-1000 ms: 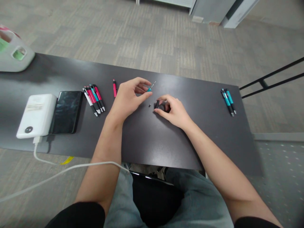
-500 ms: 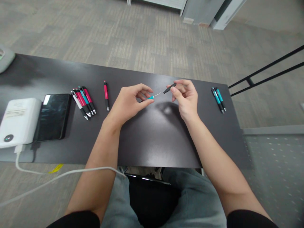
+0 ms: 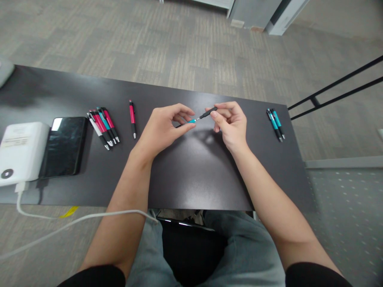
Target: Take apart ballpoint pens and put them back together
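Between the thumb and fingers of my left hand (image 3: 167, 125) is a teal pen barrel (image 3: 192, 121), mostly hidden by the grip. A short bit of thin refill (image 3: 197, 118) sticks out of its right end. My right hand (image 3: 231, 123) pinches a black pen grip section (image 3: 208, 113), whose lower left end sits around the refill. A small gap separates the grip section from the teal barrel. Both hands are held above the dark table (image 3: 191, 171). Left of my left hand lies a single red pen (image 3: 132, 119).
Several red, teal and white pens (image 3: 103, 127) lie in a group on the left. Beyond them are a black phone-like slab (image 3: 64, 146) and a white power bank (image 3: 24, 151) with a white cable (image 3: 89, 216). Two teal pens (image 3: 275, 124) lie near the right edge.
My right hand has moved slightly left and down, bringing the black grip section over the refill, so less of the refill shows. My left hand stays nearly still with the teal barrel.
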Available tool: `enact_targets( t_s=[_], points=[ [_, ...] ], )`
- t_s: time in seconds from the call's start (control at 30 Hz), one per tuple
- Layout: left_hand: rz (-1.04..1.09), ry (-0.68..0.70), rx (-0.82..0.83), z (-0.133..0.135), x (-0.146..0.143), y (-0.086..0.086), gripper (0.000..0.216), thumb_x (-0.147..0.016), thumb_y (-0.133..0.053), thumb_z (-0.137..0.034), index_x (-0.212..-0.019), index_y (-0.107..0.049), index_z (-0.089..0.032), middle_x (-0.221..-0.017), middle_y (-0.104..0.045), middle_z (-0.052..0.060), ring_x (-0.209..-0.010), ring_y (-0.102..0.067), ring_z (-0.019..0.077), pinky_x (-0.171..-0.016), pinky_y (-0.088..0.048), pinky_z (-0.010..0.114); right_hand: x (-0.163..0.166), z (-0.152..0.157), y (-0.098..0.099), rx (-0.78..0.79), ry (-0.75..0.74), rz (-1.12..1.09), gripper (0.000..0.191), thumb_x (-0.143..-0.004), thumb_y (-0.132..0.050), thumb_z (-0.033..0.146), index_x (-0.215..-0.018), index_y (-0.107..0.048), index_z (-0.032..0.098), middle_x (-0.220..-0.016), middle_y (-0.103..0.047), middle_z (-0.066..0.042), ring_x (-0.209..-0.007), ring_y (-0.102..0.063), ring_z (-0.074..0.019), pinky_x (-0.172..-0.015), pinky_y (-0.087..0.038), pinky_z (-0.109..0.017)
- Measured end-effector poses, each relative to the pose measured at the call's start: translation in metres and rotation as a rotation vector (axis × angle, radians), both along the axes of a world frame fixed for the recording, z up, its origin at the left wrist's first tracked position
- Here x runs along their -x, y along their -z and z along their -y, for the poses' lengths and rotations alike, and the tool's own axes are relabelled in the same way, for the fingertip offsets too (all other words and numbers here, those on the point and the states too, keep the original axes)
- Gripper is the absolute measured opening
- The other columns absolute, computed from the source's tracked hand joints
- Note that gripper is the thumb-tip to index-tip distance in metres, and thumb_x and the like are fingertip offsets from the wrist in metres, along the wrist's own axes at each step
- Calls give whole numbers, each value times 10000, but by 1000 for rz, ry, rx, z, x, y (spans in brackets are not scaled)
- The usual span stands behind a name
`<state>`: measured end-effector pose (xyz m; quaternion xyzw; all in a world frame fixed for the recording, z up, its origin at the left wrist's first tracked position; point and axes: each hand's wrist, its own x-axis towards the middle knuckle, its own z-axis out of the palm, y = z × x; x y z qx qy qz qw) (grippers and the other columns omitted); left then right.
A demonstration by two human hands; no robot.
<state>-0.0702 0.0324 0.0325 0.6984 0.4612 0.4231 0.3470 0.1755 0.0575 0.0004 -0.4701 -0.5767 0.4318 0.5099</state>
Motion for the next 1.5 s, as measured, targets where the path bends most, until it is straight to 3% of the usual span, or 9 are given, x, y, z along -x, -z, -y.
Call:
enact_targets(
  t_s=[0.27,0.53,0.67,0.9,1.03,1.27,1.37,1.5],
  points=[
    [-18,-2,-11,-1,-1,0,242,-941,-1002,-370,-1121,-892,-252,-1066,-929,63,-996,-887,280,-989,-740,419,0,2,8,11,-90,23,712,-894,-991,911,-1063,-627,324,-1058,-864,-38,-645,-622,-175,-516,-506,-336],
    [-42,-32,-15,-1,2,-1,194,-953,-975,-372,-1095,-894,-268,-1111,-938,72,-1050,-879,303,-1014,-744,450,-10,2,5,-26,-58,175,702,-852,-1040,898,-942,-660,315,-688,-628,46,-570,-517,-181,-554,-470,-357],
    [-43,11,-17,0,2,-3,182,-960,-984,-393,-1079,-900,-283,-1114,-938,69,-1050,-882,308,-1030,-740,460,-14,4,-2,-59,-118,286,750,-926,-910,996,-883,-621,305,-722,-669,16,-644,-557,-201,-640,-489,-376],
    [-62,29,-13,0,2,-4,223,-961,-997,-442,-1072,-899,-276,-1086,-934,75,-1050,-884,313,-1002,-739,450,-16,5,-6,-55,-196,404,807,-1033,-641,1099,-900,-551,308,-737,-544,18,-742,-550,-228,-725,-471,-388],
    [-48,21,-10,1,2,-4,198,-969,-987,-403,-1076,-898,-263,-1100,-932,76,-1054,-882,309,-1012,-726,449,-15,4,-8,-66,-255,363,795,-1001,-660,1117,-1037,-604,325,-831,-652,7,-790,-629,-247,-782,-525,-410],
    [-105,61,-47,-1,-2,-6,108,-969,-959,-355,-1018,-894,-283,-1102,-914,66,-1059,-862,311,-1014,-714,464,-18,2,-6,-138,-251,552,810,-1112,-543,1054,-824,-581,297,-791,-569,-39,-852,-638,-286,-864,-596,-463],
    [-102,55,-58,-1,-2,-5,84,-965,-943,-309,-1027,-895,-279,-1091,-908,59,-1051,-861,301,-1002,-708,452,-21,3,-4,-131,-250,543,771,-1160,-478,1017,-919,-632,302,-862,-604,-48,-902,-673,-295,-880,-618,-460],
    [-93,48,-56,-1,-2,-4,109,-965,-962,-307,-1049,-899,-280,-1095,-911,59,-1052,-862,302,-1004,-710,449,-20,4,-3,-126,-237,499,715,-1102,-624,1025,-1042,-677,314,-898,-639,-25,-851,-649,-265,-827,-587,-425]
  ],
)
